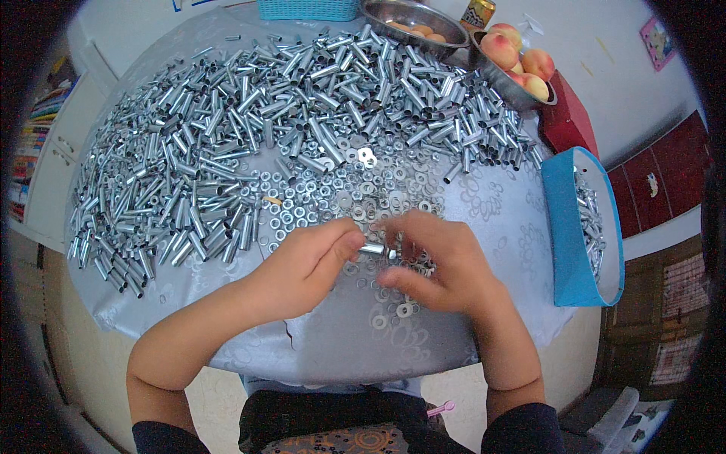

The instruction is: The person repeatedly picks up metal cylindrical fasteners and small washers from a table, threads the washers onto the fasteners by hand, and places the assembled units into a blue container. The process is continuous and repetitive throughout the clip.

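Note:
Over the near middle of the table, my left hand (314, 261) is closed around a shiny metal sleeve anchor (371, 248), its end pointing right. A hex nut (392, 255) shows at that end. My right hand (435, 261) surrounds the nut end with thumb and fingers apart; whether a fingertip touches it I cannot tell. Under and beyond both hands lie many loose flat washers (404, 309) and nuts (286, 216). A large heap of metal sleeves (219, 121) spreads over the far and left parts of the table.
At the right edge stands a blue fabric bin (571, 227) holding metal pieces. Farther back are a bowl of peaches (514, 92), a dark red box (567, 121), a metal bowl of eggs (378, 9), a can (478, 13) and a light-blue basket (306, 9). A patterned cloth (318, 356) covers the table.

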Demonstrator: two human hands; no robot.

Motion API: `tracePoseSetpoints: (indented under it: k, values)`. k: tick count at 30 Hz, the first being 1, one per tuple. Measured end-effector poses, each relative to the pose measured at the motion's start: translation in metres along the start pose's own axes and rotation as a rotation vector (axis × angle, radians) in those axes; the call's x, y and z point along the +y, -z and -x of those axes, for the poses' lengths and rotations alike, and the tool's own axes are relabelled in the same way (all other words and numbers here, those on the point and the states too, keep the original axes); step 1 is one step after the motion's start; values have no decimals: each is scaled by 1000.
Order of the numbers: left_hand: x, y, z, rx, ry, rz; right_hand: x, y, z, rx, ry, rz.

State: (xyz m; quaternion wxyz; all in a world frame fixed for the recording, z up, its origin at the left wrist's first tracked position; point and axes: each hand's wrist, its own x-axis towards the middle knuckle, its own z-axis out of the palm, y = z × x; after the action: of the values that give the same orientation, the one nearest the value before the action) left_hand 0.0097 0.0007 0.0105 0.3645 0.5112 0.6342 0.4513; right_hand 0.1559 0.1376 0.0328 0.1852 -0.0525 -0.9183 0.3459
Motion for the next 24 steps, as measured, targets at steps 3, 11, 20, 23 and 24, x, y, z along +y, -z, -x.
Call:
tracePoseSetpoints:
  k: [3,11,20,23,24]
  values:
    - [2,1,1,-5,34,15,7,2,-3,-73,102,61]
    - [-2,0,2,-1,-37,-10,0,8,-3,-222,-25,126]
    - [-9,2,0,42,9,106,4,1,-2,-93,46,188]
    - [-4,2,0,29,13,78,5,-2,-3,28,74,111]
    - [-4,2,0,33,-6,51,6,-2,-3,74,97,92]
